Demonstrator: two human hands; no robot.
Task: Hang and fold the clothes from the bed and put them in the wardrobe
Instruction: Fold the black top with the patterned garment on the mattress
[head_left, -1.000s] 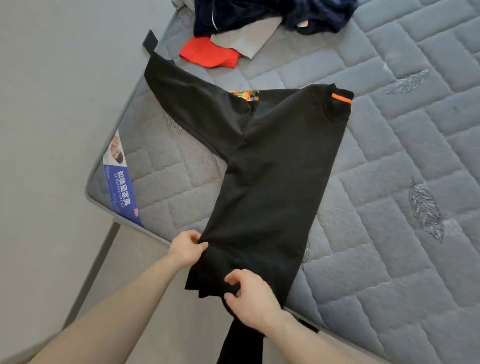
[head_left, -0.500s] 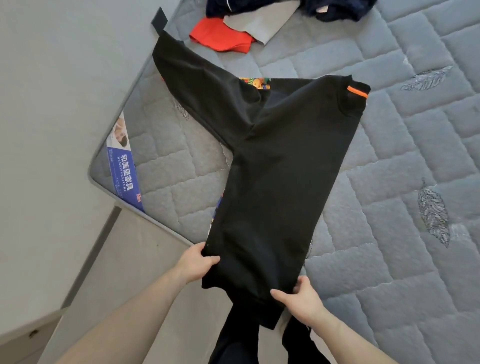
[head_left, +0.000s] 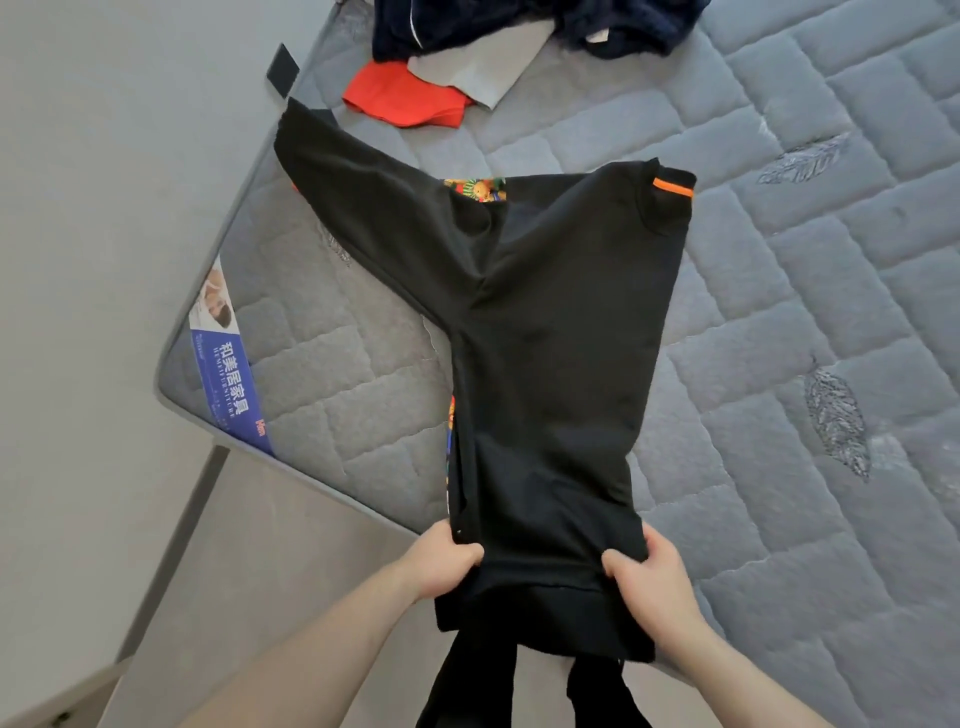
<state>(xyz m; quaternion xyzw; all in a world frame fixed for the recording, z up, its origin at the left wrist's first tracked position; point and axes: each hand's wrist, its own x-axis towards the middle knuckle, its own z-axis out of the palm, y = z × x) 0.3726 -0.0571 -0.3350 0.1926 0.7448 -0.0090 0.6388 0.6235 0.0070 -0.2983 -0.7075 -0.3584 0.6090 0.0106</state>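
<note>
A black sweatshirt (head_left: 545, 338) lies flat in the middle of the frame on the grey quilted mattress (head_left: 805, 312) of the bed, folded lengthwise, with one sleeve stretched toward the upper left. Its hem hangs over the mattress edge at the lower centre. The left hand (head_left: 441, 561) grasps the left side of the hem, thumb on top of the cloth, and the right hand (head_left: 649, 571) grasps the right side in the same way.

At the neck, in the upper right part of the garment, a small orange tab (head_left: 672, 187) shows, and a bit of colourful print (head_left: 478, 188) peeks out beside the sleeve.

In the upper centre of the frame, well apart from the sweatshirt, lie a red garment (head_left: 400, 101), a grey piece of cloth (head_left: 478, 67) partly over it, and a dark navy pile (head_left: 519, 23) behind them.

On the left corner of the mattress is a blue label (head_left: 231, 374) with white Chinese characters, "和美居家具"; the smaller line beside them is too small to read. Below the hem, dark trouser legs (head_left: 467, 686) are visible.
</note>
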